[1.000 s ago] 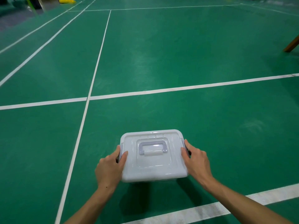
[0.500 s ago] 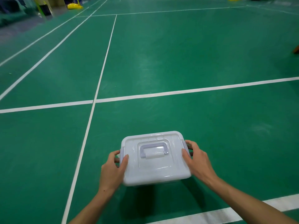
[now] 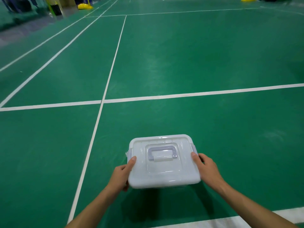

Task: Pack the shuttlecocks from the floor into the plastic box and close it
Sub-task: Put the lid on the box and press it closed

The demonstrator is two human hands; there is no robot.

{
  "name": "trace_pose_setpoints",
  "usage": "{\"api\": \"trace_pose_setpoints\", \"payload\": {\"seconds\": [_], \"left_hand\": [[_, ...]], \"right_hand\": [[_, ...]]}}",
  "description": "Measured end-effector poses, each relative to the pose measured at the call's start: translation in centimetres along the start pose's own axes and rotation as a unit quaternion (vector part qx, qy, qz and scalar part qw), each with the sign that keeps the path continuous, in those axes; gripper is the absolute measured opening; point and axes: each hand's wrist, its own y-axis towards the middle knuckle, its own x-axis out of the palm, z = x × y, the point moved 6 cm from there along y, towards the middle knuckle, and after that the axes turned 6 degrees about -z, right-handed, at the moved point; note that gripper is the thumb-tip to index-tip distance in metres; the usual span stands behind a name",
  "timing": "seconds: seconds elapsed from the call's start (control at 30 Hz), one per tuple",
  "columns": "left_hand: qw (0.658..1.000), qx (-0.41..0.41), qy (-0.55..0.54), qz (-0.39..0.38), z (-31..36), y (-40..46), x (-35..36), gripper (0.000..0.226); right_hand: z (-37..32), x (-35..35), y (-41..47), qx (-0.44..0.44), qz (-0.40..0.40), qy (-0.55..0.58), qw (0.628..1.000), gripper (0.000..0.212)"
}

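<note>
Low in the frame's centre, the plastic box (image 3: 162,162) sits with its lid on. Left hand (image 3: 120,176) and right hand (image 3: 208,170) grip its sides, fingers clamped against it, above the green floor (image 3: 181,63).

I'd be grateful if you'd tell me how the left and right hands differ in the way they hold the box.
The left hand sits nearer the box's near corner; the right hand sits further along its side. The left latch shows clear of the left hand, while the right hand's fingers reach just below the right latch. Both lay a thumb on the lid and grip the sides.
</note>
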Motion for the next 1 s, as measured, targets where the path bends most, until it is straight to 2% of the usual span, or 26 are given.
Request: {"api": "trace_pose_setpoints", "payload": {"seconds": [0.1, 0.17, 0.23, 0.33, 0.43, 0.6, 0.8, 0.93, 1.0], "left_hand": [[0.992, 0.075, 0.085, 0.046, 0.9, 1.1, -1.4, 0.074], [0.988, 0.09, 0.116, 0.056, 1.1, 1.8, -1.8, 0.072], [0.99, 0.087, 0.101, 0.046, 1.3, 2.2, -1.8, 0.068], [0.993, 0.08, 0.077, 0.026, 1.7, 2.2, -0.7, 0.063], [0.994, 0.087, 0.046, 0.049, 1.5, 2.0, 0.1, 0.053], [0.992, 0.11, 0.039, 0.059, 1.1, 2.7, -0.6, 0.057], [0.985, 0.115, 0.083, 0.098, 1.5, 2.2, -1.5, 0.061], [0.983, 0.12, 0.046, 0.13, 1.3, 2.1, -2.8, 0.066], [0.985, 0.117, 0.036, 0.12, 1.4, 2.0, -2.8, 0.063]], "right_hand": [[-0.2, -0.3, 0.4, -0.002, 0.0, -0.028, 1.0, 0.041], [-0.4, -0.7, 0.9, -0.008, -0.002, -0.03, 1.0, 0.028], [-0.9, -0.9, 1.3, -0.015, -0.008, -0.021, 1.0, 0.013], [-1.1, -0.9, 1.7, -0.013, -0.017, -0.028, 0.999, 0.02], [-1.3, -0.9, 2.0, -0.014, -0.002, -0.046, 0.999, 0.022], [-1.3, -0.6, 2.4, -0.023, 0.001, -0.06, 0.998, 0.023], [-1.8, -0.2, 2.1, -0.03, -0.003, -0.045, 0.999, 0.021], [-2.2, 1.1, 1.8, -0.026, -0.027, -0.034, 0.999, 0.021], [-2.4, 1.3, 1.6, -0.024, -0.023, -0.04, 0.999, 0.019]]}}
